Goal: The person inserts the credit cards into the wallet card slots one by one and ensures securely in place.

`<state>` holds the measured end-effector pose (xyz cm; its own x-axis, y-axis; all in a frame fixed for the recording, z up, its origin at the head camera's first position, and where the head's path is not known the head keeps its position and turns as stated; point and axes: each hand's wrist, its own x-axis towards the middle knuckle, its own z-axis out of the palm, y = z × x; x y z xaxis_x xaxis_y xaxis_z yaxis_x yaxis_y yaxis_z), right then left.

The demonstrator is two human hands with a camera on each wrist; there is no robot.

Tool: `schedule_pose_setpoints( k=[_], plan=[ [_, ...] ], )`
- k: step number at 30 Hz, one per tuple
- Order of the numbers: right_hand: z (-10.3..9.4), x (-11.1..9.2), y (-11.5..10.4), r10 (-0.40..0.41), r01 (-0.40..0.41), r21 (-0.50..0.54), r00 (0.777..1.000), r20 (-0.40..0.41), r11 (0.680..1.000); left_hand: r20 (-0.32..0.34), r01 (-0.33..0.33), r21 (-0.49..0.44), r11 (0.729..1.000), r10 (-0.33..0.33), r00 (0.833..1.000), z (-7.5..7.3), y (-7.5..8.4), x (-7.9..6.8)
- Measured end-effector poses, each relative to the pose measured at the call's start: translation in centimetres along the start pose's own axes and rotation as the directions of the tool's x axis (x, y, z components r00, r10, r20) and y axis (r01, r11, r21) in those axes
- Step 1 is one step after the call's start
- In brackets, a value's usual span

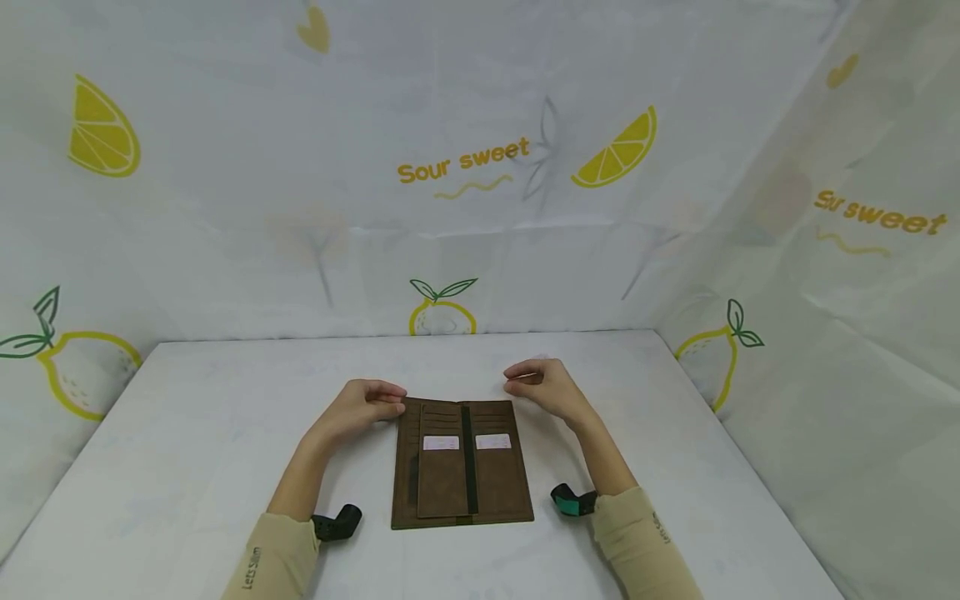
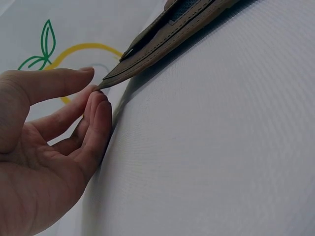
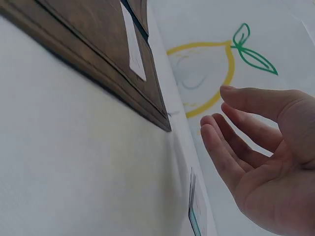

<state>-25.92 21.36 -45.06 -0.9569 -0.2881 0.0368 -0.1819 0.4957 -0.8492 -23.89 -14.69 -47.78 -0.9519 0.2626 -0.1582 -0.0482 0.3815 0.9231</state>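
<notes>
A brown wallet (image 1: pixel 442 483) lies open on the white table, with a pale card (image 1: pixel 441 443) in its left half and another card (image 1: pixel 492 442) in its right half. My left hand (image 1: pixel 363 408) is at the wallet's upper left corner. In the left wrist view the corner meets the fingertips (image 2: pixel 101 96), and the thumb lies just above it. Beyond the upper right corner is my right hand (image 1: pixel 546 387), loosely curled and holding nothing. Close to it in the right wrist view stands a thin white card-like piece (image 3: pixel 196 209) with a teal line, partly cut off.
A white cloth backdrop (image 1: pixel 300 275) with lemon prints rises behind the table (image 1: pixel 195 467) and along its right side. Black wrist devices (image 1: pixel 341 522) stick out inward from both sleeves, near the wallet's lower sides.
</notes>
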Motion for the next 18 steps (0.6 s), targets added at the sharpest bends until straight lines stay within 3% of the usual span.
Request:
schedule_pose_setpoints(
  k=[10,18],
  plan=[
    [-1.9,0.1,1.5,0.085,-0.086,0.000,0.978,-0.188,0.996,0.000,-0.003,-0.007,1.000,0.003,1.000,0.0,0.1,-0.1],
    [-2.7,0.1,2.6,0.135,-0.157,-0.076,0.962,-0.238,0.985,-0.005,0.013,-0.003,1.000,-0.013,1.000,0.1,0.1,0.0]
  ],
)
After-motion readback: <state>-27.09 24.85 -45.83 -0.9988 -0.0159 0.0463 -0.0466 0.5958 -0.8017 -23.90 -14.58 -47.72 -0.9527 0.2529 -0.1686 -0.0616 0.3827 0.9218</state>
